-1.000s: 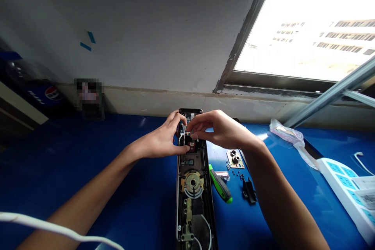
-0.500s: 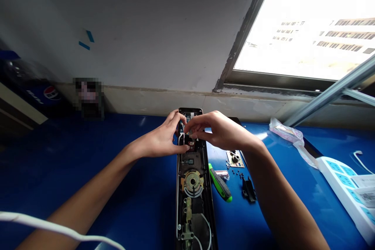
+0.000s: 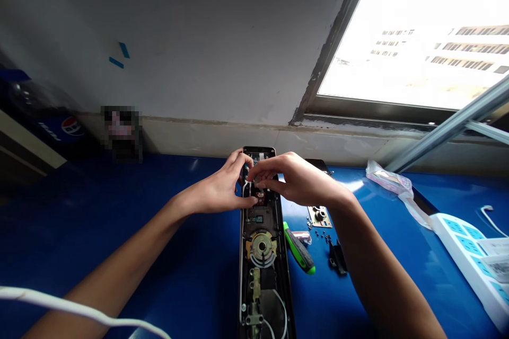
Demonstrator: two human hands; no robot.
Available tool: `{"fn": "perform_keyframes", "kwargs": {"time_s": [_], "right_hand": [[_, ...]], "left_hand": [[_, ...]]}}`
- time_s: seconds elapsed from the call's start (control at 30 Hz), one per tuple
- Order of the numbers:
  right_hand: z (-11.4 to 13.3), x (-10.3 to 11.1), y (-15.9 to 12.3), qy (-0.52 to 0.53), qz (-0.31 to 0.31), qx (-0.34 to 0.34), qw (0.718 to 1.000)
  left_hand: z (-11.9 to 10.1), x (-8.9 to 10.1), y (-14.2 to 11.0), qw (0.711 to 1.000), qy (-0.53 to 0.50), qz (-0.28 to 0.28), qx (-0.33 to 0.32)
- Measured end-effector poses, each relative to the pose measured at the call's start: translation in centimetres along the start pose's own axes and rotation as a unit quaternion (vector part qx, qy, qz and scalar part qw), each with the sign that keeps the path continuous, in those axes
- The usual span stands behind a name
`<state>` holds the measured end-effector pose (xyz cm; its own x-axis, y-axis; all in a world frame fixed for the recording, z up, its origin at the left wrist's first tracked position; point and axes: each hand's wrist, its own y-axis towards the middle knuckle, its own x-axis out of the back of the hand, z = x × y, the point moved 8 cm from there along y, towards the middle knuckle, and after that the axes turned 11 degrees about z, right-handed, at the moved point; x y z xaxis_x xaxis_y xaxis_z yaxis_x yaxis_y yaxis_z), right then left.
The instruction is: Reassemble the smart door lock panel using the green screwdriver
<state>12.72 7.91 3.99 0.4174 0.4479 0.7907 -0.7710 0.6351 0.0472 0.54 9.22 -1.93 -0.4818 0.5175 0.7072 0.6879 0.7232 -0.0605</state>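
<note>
An opened black electronic door lock housing [image 3: 262, 254] lies lengthwise on the blue table, showing a brass-and-gold mechanism, a small circuit board and thin white wires. My left hand [image 3: 225, 189] wraps the housing's far end, with its thumb and fingers on either side. My right hand [image 3: 296, 180] reaches over from the right, its fingertips bunched among the wiring beside a white wire [image 3: 247, 188]. Whatever those fingertips touch is hidden beneath them.
To the right lie a green-handled screwdriver [image 3: 299, 255], a small round-socket plate [image 3: 319, 216], several tiny screws [image 3: 320, 235] and a black bracket [image 3: 338, 257]. A white power strip [image 3: 465, 259] sits at the far right. A white cable [image 3: 59, 310] crosses the lower left.
My right fingertips have shifted slightly over the wiring. The left hand and the lock housing stay in almost the same place.
</note>
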Motion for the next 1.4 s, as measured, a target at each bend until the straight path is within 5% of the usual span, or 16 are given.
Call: {"fn": "perform_keyframes", "kwargs": {"time_s": [0.8, 1.0, 1.17, 1.4], "right_hand": [[0.5, 0.9, -1.1, -0.031, -0.002, -0.023, 0.999], [0.4, 0.9, -2.4, -0.090, -0.006, -0.026, 0.996], [-0.4, -0.3, -3.5, -0.106, -0.066, -0.021, 0.992], [-0.8, -1.9, -3.8, -0.120, -0.125, 0.042, 0.984]], "left_hand": [[0.2, 0.8, -0.8, 1.000, -0.020, 0.013, 0.017], [-0.9, 0.2, -2.1, 0.997, -0.052, -0.049, -0.020], [-0.3, -2.0, -3.4, 0.975, -0.113, -0.191, -0.004], [-0.1, -3.9, -3.2, 0.956, -0.171, -0.238, -0.001]]}}
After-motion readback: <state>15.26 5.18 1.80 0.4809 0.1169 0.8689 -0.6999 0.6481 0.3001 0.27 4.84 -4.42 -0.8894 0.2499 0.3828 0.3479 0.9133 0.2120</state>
